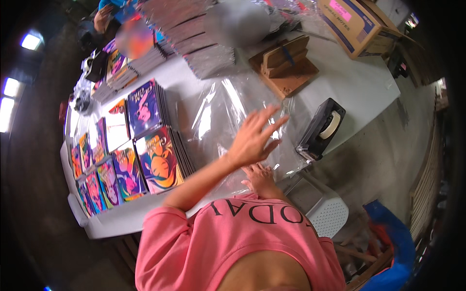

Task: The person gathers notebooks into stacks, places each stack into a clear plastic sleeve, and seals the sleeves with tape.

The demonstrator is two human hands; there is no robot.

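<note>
My left hand (255, 137) reaches over the white table with fingers spread, above clear plastic film (208, 116) that looks like loose bags or sheets. Nothing shows in its grasp. Closer to my body, my right hand (260, 178) rests at the near part of the film, fingers apart and lying flat. Right of both hands stands a black tape dispenser (315, 138) with a roll of tape (331, 125). To the left are several stacks of colourful notebooks, including one with an orange cartoon figure (159, 162) and a purple one (144, 107).
A wooden stand (286, 68) with upright slats sits beyond the film. Tall shiny stacks (194, 39) line the back. A cardboard box (357, 29) is at far right. Another person's hand (102, 18) shows at far left. A perforated seat (330, 213) adjoins the table's near right edge.
</note>
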